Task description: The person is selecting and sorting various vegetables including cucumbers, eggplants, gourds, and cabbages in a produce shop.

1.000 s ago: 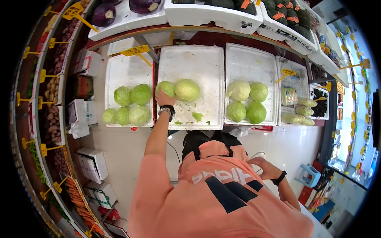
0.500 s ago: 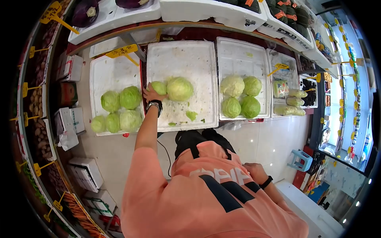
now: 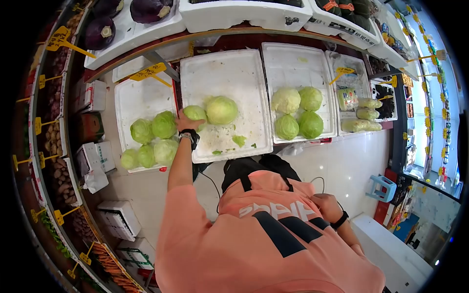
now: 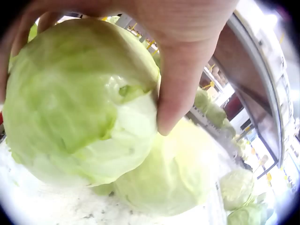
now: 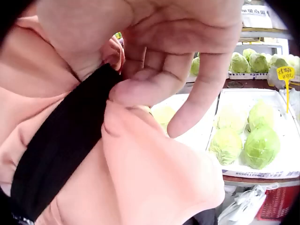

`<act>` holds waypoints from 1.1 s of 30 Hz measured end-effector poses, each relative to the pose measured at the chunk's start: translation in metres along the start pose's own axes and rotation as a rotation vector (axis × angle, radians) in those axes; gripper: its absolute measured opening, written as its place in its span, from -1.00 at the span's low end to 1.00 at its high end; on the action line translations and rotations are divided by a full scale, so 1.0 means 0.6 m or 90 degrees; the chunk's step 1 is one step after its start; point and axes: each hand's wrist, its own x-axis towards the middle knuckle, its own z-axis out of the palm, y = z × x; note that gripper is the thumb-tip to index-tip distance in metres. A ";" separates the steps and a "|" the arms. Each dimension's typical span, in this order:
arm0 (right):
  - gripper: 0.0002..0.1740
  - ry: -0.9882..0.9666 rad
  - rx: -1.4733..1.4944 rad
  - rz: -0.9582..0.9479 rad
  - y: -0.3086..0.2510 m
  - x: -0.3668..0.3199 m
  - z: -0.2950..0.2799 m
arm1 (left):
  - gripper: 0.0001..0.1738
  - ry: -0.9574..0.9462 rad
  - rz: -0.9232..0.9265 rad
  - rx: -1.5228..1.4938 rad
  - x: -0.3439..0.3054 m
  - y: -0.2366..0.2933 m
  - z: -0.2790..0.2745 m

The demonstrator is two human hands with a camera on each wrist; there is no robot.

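My left hand (image 3: pixel 184 122) grips the smaller cabbage (image 3: pixel 195 112) from its left side, in the middle white foam tray (image 3: pixel 222 73). Seen from the left wrist, the thumb (image 4: pixel 180 89) lies along one side of this cabbage and the fingers wrap over the other. A larger cabbage (image 3: pixel 222 110) sits right against it. My right hand (image 5: pixel 187 51) is bent in front of the chest, its fingers curled round a black strap (image 5: pixel 58 145) over the pink shirt (image 5: pixel 145 173).
Cabbages lie in the left tray (image 3: pixel 139 100) and the right tray (image 3: pixel 293 63). Loose leaf scraps (image 3: pixel 239 140) dot the middle tray. Above the trays runs a shelf edge (image 3: pixel 224 32); yellow price signs (image 3: pixel 149 72) stick out. Wrapped vegetables (image 3: pixel 367 113) lie further right.
The left hand has slid from the front of the smaller cabbage round to its left side. The head view has shifted a little. The right hand stays by the chest.
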 end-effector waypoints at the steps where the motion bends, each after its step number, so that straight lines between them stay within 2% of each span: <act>1: -0.68 -0.008 0.015 0.007 0.011 0.000 0.002 | 0.39 0.002 0.022 -0.057 -0.008 -0.006 -0.007; 4: -0.78 -0.006 0.122 -0.010 0.049 0.016 -0.032 | 0.33 0.026 0.114 -0.213 -0.024 -0.034 -0.012; 5: -0.80 0.000 0.151 -0.015 0.068 0.015 -0.046 | 0.30 -0.032 0.074 -0.298 -0.042 -0.031 -0.019; 6: -0.84 0.014 0.162 0.038 0.105 0.015 -0.047 | 0.26 -0.090 0.035 -0.380 -0.062 -0.027 -0.025; 8: -0.88 0.070 0.114 -0.013 0.121 0.040 -0.083 | 0.13 -0.196 -0.036 -0.545 -0.131 0.016 -0.064; 11: -0.83 0.128 -0.004 -0.074 0.152 0.087 -0.114 | -0.13 -0.353 -0.047 -0.700 -0.203 0.035 -0.058; 14: -0.60 0.143 -0.061 -0.138 0.152 0.151 -0.137 | -0.07 -0.602 0.042 -0.859 -0.250 0.050 -0.011; 17: -0.27 0.197 -0.064 -0.260 0.109 0.209 -0.170 | -0.05 -0.695 0.107 -0.928 -0.349 0.136 -0.014; 20: 0.03 0.190 -0.002 -0.340 0.067 0.236 -0.200 | -0.07 -0.685 0.138 -0.823 -0.419 0.219 0.000; 23: 0.15 0.196 -0.042 -0.382 0.082 0.246 -0.185 | -0.01 -0.502 0.310 -0.595 -0.508 0.319 0.015; 25: 0.21 0.137 -0.109 -0.345 0.109 0.236 -0.175 | 0.13 -0.326 0.450 -0.381 -0.541 0.354 0.058; 26: 0.24 0.106 -0.140 -0.323 0.124 0.227 -0.170 | 0.20 -0.258 0.449 -0.190 -0.571 0.384 0.050; 27: 0.27 0.116 -0.143 -0.295 0.143 0.214 -0.164 | 0.23 -0.236 0.494 -0.103 -0.587 0.410 0.055; 30: 0.39 0.143 -0.132 -0.201 0.199 0.165 -0.138 | 0.21 -0.283 0.492 0.022 -0.620 0.458 0.084; 33: 0.44 0.215 -0.038 -0.143 0.255 0.132 -0.108 | 0.22 -0.301 0.506 0.140 -0.651 0.501 0.113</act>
